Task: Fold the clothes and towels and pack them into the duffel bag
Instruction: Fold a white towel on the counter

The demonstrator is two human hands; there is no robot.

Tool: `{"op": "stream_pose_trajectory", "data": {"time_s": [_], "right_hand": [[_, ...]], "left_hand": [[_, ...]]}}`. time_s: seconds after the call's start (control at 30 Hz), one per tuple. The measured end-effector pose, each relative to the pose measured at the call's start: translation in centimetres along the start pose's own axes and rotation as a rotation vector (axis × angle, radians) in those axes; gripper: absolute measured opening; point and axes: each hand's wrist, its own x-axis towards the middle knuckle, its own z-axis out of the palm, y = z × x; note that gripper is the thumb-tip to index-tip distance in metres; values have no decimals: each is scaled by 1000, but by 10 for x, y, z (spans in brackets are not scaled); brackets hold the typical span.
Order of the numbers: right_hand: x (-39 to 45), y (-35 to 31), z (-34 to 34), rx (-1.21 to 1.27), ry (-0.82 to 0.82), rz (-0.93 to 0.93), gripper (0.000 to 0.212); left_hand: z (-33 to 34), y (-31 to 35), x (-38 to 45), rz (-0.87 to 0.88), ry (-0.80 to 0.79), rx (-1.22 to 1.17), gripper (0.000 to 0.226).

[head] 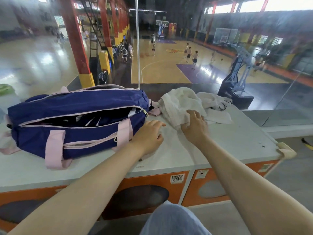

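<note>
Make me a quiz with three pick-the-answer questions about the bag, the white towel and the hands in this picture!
1. Where does the white towel lie?
A. inside the duffel bag
B. on the table to the right of the duffel bag
C. on the floor

2. What colour are the handles of the duffel bag?
A. pink
B. green
C. black

3. How is the bag's top zipper?
A. zipped shut
B. open, with dark clothes showing inside
C. torn off

Answers:
1 B: the towel sits crumpled on the white table, beside the bag's right end, with the right hand gripping its near edge.
2 A: pale pink straps run over the navy fabric.
3 B: the opening gapes and dark cloth with white stripes shows within; the left hand rests beside the bag with relaxed fingers.
</note>
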Motion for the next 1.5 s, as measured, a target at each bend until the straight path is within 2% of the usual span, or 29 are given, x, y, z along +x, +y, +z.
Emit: {"op": "stream_pose_trajectory", "data": {"time_s": [0.13, 0.27, 0.3, 0.4, 0.47, 0.6, 0.73, 0.87, 0.9, 0.97, 1.03, 1.17, 1.23, 1.33, 1.43, 1.5], "right_hand": [[9, -10, 18, -15, -8, -124, 61], [17, -17, 35, -72, -43, -88, 71], [19, -15, 38, -109, -49, -72, 67], [21, -8, 44, -161, -7, -86, 37], [22, -7, 42, -38, 36, -82, 22], [28, -10, 13, 436, -96, 73, 32], [38, -12, -18, 495, -61, 33, 29], [47, -28, -52, 609, 34, 78, 25], [47, -32, -59, 643, 30, 87, 22], [45, -41, -71, 728, 13, 110, 20], [48, -46, -80, 862, 16, 154, 27], [55, -57, -102, 1084, -16, 184, 38], [56, -60, -112, 1136, -49, 142, 34], [56, -62, -126, 1228, -91, 93, 11], [58, -61, -142, 1289, -70, 104, 15], [60, -61, -151, 1324, -66, 153, 29]], "left_hand": [[13, -2, 10, -135, -92, -50, 72], [26, -20, 9, -163, -189, 76, 66], [28, -22, 9, -154, -192, 99, 62], [32, -27, 12, -137, -180, 117, 55], [31, -29, 14, -132, -170, 98, 54], [22, -26, 15, -167, -154, -14, 51], [-3, -14, 30, -177, -9, -207, 48], [-25, 3, 51, -35, 92, -388, 34], [-28, 5, 57, -27, 123, -401, 35], [-37, 9, 65, -18, 125, -424, 59], [-45, 11, 74, 55, 120, -396, 69], [-55, 17, 89, 178, 143, -413, 54], [-55, 16, 91, 140, 137, -382, 44], [-55, 8, 92, 55, 190, -273, 32], [-60, -3, 88, -59, 196, -128, 16], [-65, -10, 86, -127, 162, -135, 10]]}}
